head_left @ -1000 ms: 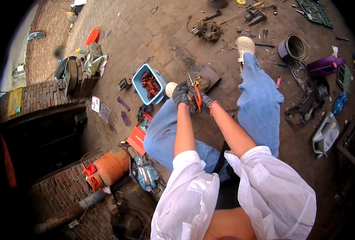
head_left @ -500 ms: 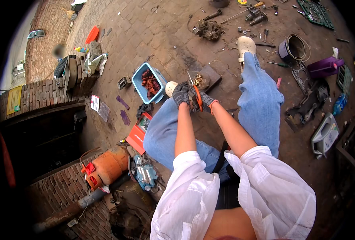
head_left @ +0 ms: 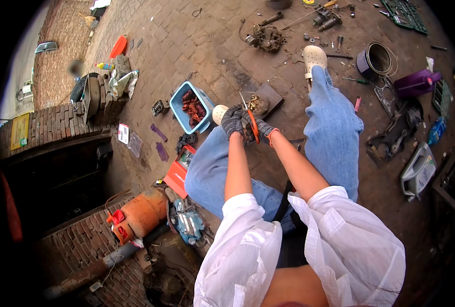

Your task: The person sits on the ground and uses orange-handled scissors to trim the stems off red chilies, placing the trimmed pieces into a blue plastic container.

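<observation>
Clenching R hand (head_left: 264, 129) around orange tool (head_left: 254, 126), bet. legs (head_left: 333, 120), nr blue tub (head_left: 203, 125). Positioning L hand (head_left: 232, 122) alongside; can't tell if gripping. Showing white print on red box (head_left: 175, 178), too sm. to read.

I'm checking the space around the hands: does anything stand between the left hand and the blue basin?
Yes: in this view, the beige shoe lies between the left hand and the blue basin. Whether the hand sits higher than the shoe is unclear.
</observation>
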Available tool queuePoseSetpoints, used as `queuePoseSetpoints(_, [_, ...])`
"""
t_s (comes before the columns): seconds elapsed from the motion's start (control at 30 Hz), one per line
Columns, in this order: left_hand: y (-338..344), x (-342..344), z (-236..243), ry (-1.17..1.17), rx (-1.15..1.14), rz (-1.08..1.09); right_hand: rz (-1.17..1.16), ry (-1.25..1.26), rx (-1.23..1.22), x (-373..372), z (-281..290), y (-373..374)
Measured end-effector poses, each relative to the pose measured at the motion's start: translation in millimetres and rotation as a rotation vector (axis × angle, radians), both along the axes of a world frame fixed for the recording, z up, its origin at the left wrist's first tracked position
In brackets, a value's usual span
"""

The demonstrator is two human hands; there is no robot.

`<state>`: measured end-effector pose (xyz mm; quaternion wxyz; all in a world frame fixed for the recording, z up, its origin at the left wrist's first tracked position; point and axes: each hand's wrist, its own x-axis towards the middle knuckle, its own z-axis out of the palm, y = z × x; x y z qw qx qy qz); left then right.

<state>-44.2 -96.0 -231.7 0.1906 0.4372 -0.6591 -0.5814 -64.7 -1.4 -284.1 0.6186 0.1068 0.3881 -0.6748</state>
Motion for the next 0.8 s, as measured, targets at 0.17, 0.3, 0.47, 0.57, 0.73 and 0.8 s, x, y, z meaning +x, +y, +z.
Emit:
queuePoseSetpoints(0.17, [0,-2,0,-0.072,0.001,-0.072,0.020,-0.026,0.030,-5,7,4])
queuePoseSetpoints(0.3, [-9,9,-3,-0.004,-0.052,-0.039,0.045,-0.020,0.020,0,19,2])
queuePoseSetpoints(0.47, [16,-13,17,-0.124,-0.081,-0.041,0.007,-0.023,0.042,-8,-12,6])
queuePoseSetpoints(0.57, [-4,5,5,-0.175,-0.125,-0.083,0.019,-0.118,-0.031,-2,18,6])
queuePoseSetpoints(0.73, [9,-8,14,-0.227,-0.163,-0.128,-0.050,-0.023,-0.025,-5,3,-1])
queuePoseSetpoints(0.8, [20,-14,24,-0.155,-0.026,-0.022,0.017,0.211,0.042,-6,6,-2])
